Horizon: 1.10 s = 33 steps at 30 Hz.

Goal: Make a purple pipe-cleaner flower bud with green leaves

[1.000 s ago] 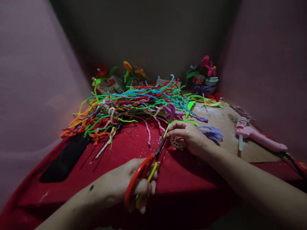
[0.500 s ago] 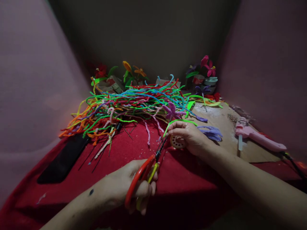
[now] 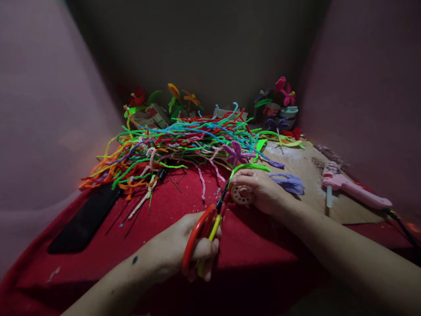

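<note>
My left hand point(image 3: 197, 241) is closed around the handles of a pair of scissors point(image 3: 200, 235), one handle red and the other yellow. Their dark blades point up toward my right hand point(image 3: 255, 188), which pinches a bright green pipe cleaner point(image 3: 253, 166). The blade tips meet the green strand beside my right fingertips; whether they touch it I cannot tell. A pale round disc with holes point(image 3: 242, 194) shows just below the right fingers. Right behind them lies a purple pipe cleaner flower point(image 3: 237, 152).
A heap of coloured pipe cleaners point(image 3: 194, 131) spreads across the red cloth point(image 3: 263, 245). A black phone point(image 3: 82, 224) lies at left. On the cardboard point(image 3: 305, 202) at right are purple loops point(image 3: 287, 183) and a pink glue gun point(image 3: 355, 188). Finished flowers point(image 3: 289, 94) stand behind.
My left hand has moved up and to the right with the scissors, bringing the blades closer to the right fingers. My right hand keeps its pinch on the green pipe cleaner.
</note>
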Motion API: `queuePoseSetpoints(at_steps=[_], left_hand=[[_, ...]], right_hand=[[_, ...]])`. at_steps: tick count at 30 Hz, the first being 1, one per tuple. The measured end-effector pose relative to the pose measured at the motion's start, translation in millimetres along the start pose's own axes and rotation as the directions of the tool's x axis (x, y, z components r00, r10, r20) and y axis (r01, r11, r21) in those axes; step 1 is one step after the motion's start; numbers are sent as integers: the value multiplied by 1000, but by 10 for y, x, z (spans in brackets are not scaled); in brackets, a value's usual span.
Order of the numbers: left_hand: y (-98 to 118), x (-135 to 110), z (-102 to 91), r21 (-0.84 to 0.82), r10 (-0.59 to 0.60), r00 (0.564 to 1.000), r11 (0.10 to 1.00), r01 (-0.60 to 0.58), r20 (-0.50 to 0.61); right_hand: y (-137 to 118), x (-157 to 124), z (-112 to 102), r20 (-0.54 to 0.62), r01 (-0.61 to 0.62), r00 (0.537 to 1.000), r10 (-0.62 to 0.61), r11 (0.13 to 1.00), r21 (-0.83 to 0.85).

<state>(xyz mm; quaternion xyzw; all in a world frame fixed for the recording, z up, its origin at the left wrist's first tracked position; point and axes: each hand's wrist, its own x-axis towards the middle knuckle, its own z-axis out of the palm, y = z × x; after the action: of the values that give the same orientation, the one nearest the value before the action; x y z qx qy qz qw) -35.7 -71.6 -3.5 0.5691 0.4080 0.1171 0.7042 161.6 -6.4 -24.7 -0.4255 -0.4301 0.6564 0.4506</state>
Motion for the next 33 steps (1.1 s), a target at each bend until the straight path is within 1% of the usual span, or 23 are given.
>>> queuePoseSetpoints(at_steps=[3, 7, 12, 16, 20, 24, 27, 29, 31, 33], left_hand=[[7, 13, -1, -16, 10, 1000, 1000, -10, -8], [23, 13, 0, -5, 14, 1000, 1000, -14, -7], [67, -11, 16, 41, -5, 1000, 999, 6, -31], [91, -21, 3, 94, -15, 998, 995, 21, -63], [103, -59, -73, 75, -80, 995, 994, 84, -52], [101, -124, -166, 35, -145, 989, 989, 146, -20], [99, -196, -183, 14, -174, 985, 985, 174, -3], [107, -264, -174, 38, -180, 984, 983, 180, -2], [125, -333, -181, 112, -163, 986, 979, 167, -43], [149, -371, -233, 245, -87, 983, 961, 124, -159]], right_hand=[[12, 6, -8, 27, 0, 1000, 1, 999, -33], [47, 23, -43, 41, 48, 998, -44, 992, -116], [67, 31, -64, 29, 33, 999, -30, 994, -106], [53, 20, -52, 9, 43, 999, -42, 992, -123], [38, 26, -50, -41, 61, 997, -65, 993, -104], [35, 46, -54, -50, 72, 996, -76, 994, -80], [36, 51, -55, -61, 62, 996, -67, 995, -84], [31, 47, -54, -61, 44, 997, -48, 996, -72], [24, 40, -51, -58, 43, 997, -47, 997, -62], [16, 32, -46, -54, 54, 997, -58, 996, -64]])
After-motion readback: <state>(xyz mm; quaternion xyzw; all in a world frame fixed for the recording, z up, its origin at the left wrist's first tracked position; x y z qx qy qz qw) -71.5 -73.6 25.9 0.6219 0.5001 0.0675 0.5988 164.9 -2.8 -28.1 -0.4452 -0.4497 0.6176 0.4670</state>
